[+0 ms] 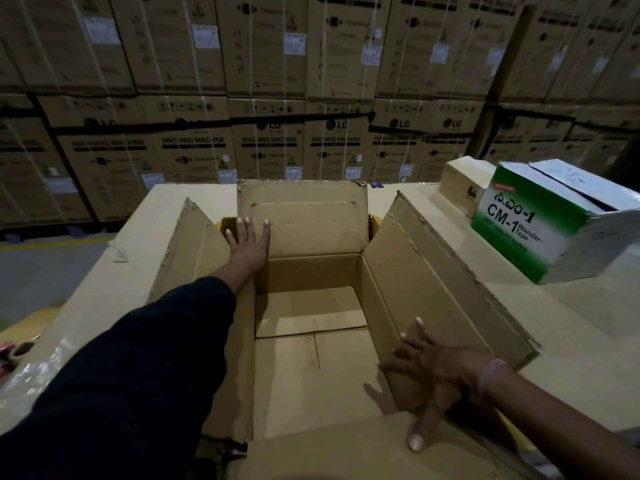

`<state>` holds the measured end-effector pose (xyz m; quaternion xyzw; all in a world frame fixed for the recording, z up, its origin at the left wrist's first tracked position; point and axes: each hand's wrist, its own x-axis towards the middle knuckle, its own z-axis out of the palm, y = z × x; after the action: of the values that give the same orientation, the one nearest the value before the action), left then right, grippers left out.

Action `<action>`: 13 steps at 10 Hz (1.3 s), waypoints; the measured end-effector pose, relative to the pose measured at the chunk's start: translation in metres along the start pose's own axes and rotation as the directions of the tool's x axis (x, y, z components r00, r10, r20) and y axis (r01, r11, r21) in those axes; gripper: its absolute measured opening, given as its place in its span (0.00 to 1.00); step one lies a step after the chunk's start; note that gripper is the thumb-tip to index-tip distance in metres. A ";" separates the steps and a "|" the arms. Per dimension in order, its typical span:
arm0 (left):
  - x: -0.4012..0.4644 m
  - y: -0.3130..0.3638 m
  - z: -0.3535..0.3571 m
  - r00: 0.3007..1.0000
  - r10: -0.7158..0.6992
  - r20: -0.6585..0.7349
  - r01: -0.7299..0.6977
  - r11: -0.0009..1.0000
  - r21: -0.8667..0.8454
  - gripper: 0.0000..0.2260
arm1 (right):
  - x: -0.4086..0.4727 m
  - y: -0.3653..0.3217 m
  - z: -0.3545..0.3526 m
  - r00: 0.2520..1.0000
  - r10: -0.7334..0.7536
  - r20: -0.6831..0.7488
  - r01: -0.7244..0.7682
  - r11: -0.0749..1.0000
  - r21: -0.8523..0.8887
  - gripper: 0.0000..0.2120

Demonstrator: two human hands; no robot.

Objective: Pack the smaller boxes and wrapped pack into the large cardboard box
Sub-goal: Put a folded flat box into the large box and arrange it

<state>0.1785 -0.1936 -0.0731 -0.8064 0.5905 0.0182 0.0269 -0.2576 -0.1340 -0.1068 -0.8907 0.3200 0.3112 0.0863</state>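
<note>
Setting: a dim warehouse, with a wall of stacked washing-machine cartons (270,98) across the background.
Large cardboard box (308,320): sat open at the centre on a cardboard-covered surface (104,278), all four flaps raised or spread, with only its bare bottom flaps visible inside.
Left hand (247,244): reached forward on a dark-sleeved arm, fingers straight and spread, palm flat against the far flap near its left corner; it gripped nothing.
Right hand (429,372): lay on the near end of the right flap, fingers spread and straight, thumb pointing down over the near flap; it pressed rather than gripped.
Green and white tape box (540,223): stood to the right, outside the large box and well apart from both hands, its top flaps open.
Small brown box (464,183): stood just behind the tape box, touching or nearly touching it.
Wrapped pack (31,372): clear plastic showed at the left edge, mostly out of view.
</note>
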 end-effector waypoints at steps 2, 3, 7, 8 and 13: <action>-0.041 0.009 -0.022 0.997 -0.014 0.076 -0.003 0.975 0.223 0.44 | -0.082 -0.074 -0.089 0.984 0.047 0.169 -0.046 0.999 -0.010 0.56; -0.057 0.012 -0.025 0.994 0.002 0.108 -0.038 0.945 0.325 0.42 | -0.069 -0.079 -0.098 0.994 0.104 0.035 -0.104 0.994 0.025 0.47; -0.144 0.006 -0.047 0.991 -0.067 0.120 -0.001 0.872 0.489 0.44 | -0.037 -0.031 -0.111 0.815 0.449 -0.366 -0.555 0.788 -0.268 0.51; -0.164 -0.009 -0.050 0.994 -0.107 0.027 0.082 0.880 0.468 0.43 | -0.037 -0.019 -0.093 0.802 0.421 -0.424 -0.563 0.772 -0.296 0.56; -0.198 -0.006 -0.061 0.946 -0.102 -0.309 0.105 0.994 -0.009 0.10 | -0.045 -0.017 -0.091 0.806 0.366 -0.464 -0.520 0.814 -0.260 0.56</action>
<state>0.1244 -0.0069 0.0001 -0.8291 0.5444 -0.1116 -0.0620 -0.2289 -0.1299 -0.0086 -0.8320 0.4677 0.1925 -0.2279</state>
